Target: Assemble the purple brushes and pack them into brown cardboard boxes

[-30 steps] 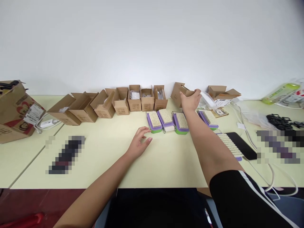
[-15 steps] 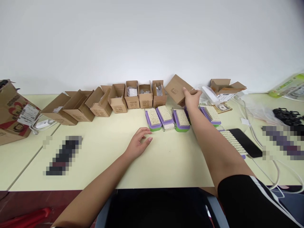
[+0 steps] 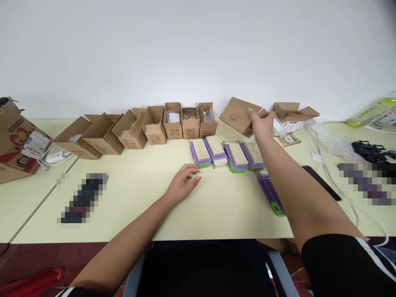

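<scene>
Head view: my right hand (image 3: 262,126) clamps a flat carton (image 3: 237,116) at its corner, thumb and fingers closed on the card, above a row of four purple-and-green brushes (image 3: 237,156). A fifth brush (image 3: 269,190) lies beside my right forearm. My left hand (image 3: 182,186) sits open and empty on the table (image 3: 130,214), just short of the row. The label (image 3: 35,144) on the far-left box is too small to read.

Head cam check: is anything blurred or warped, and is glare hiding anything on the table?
In the head view, two pixelated patches hide parts of the table; light is bright and even, without strong glare; the wide lens enlarges the right forearm; the right hand and cardboard box look sharp.
</scene>
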`<state>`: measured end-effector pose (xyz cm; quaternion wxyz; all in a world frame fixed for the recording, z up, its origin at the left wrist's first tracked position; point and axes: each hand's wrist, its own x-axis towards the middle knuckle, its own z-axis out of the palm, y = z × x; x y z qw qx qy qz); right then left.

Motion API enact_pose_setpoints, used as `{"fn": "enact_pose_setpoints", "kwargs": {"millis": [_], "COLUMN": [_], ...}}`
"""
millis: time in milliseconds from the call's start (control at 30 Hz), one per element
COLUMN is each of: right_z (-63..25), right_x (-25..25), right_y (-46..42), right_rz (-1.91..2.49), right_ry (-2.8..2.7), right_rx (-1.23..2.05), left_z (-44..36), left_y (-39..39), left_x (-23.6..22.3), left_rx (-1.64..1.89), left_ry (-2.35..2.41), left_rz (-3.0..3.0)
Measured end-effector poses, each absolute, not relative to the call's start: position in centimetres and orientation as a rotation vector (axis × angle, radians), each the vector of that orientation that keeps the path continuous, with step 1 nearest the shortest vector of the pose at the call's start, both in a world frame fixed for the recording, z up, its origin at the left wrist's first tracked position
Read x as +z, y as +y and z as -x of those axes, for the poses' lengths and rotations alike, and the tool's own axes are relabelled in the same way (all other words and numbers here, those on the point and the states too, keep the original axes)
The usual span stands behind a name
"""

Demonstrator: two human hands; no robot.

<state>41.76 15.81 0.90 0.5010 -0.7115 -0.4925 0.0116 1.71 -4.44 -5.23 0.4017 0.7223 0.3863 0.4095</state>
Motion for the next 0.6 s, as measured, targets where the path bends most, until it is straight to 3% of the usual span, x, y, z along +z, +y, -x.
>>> {"fn": "enact_pose_setpoints", "kwargs": {"millis": [267,600], "right_z": [-41.8,-42.4], "right_x": [-0.3,-2.0], "right_y": [15.2,16.7], "right_rz": [1.931,2.196], "right_ry": [-1.472,-1.102], "right_rx": [-0.167,-0.143], "left_z": [-1.7,-1.9], "left_y": [-4.4,-4.3], "left_x": [-5.1,-5.1], "left_rx": [1.054,1.040], "left_ry": [0.987,1.008], "left_rz": [-1.843,-1.822]}}
